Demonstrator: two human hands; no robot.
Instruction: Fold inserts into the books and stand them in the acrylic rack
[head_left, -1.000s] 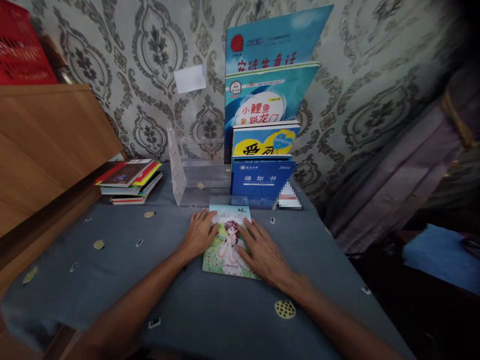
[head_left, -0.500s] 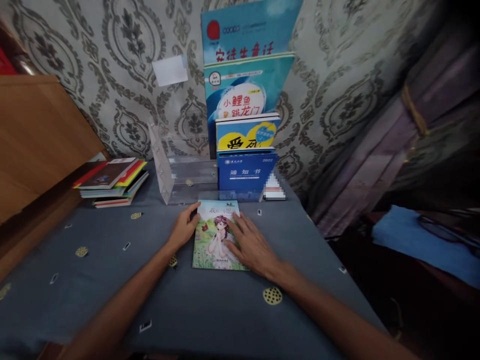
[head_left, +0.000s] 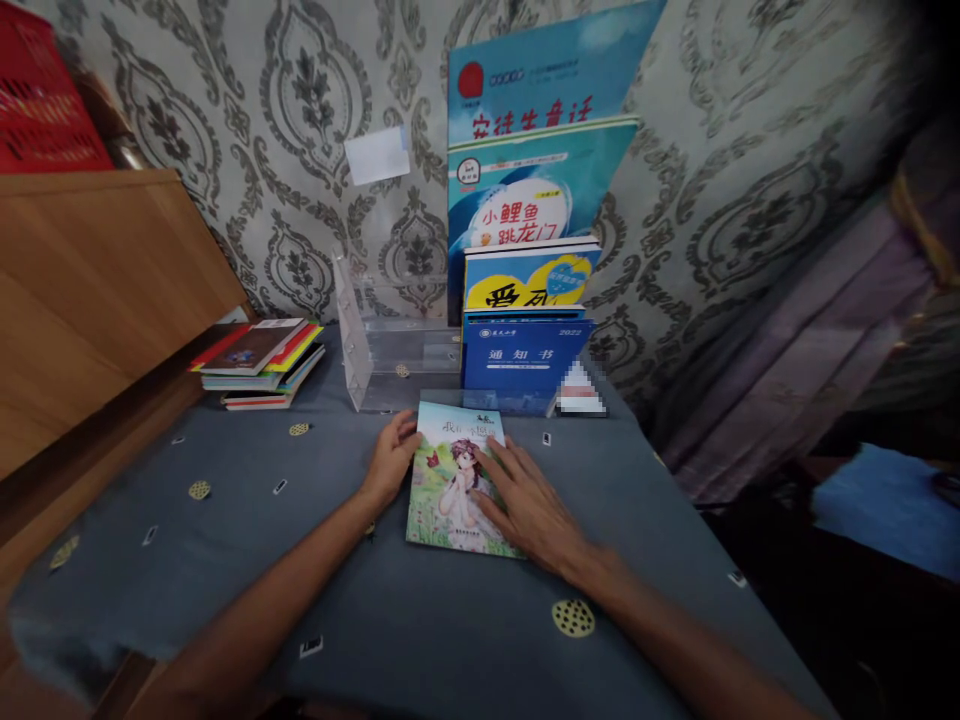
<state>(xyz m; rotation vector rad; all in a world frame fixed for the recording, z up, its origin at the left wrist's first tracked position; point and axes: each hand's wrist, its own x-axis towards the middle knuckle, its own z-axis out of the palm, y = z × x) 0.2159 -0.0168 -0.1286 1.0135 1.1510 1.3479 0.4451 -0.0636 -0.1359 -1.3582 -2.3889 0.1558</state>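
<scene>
A thin paperback book (head_left: 450, 500) lies face up on the cloth-covered table, its cover showing a drawn figure with a butterfly and green plants. At its left edge, my left hand (head_left: 394, 455) has curled fingers, with the thumb against the upper left side. Fingers spread, my right hand (head_left: 529, 500) rests over the right part of the cover and hides some of it. Just behind the book stands a clear acrylic rack (head_left: 352, 350). Upright books fill its right side, with a blue booklet (head_left: 525, 370) in front and a teal book (head_left: 585, 190) farther back.
A pile of books (head_left: 259, 350) lies at the back left, beside a wooden cabinet (head_left: 112, 300). A pixelated white triangular object (head_left: 581, 393) stands right of the rack. The table's right edge drops off near a blue cloth (head_left: 885, 510); a purple curtain (head_left: 810, 360) hangs there.
The view has swung left, so everything sits farther right in the picture. The book is slightly tilted, with both hands still at it in much the same places.
</scene>
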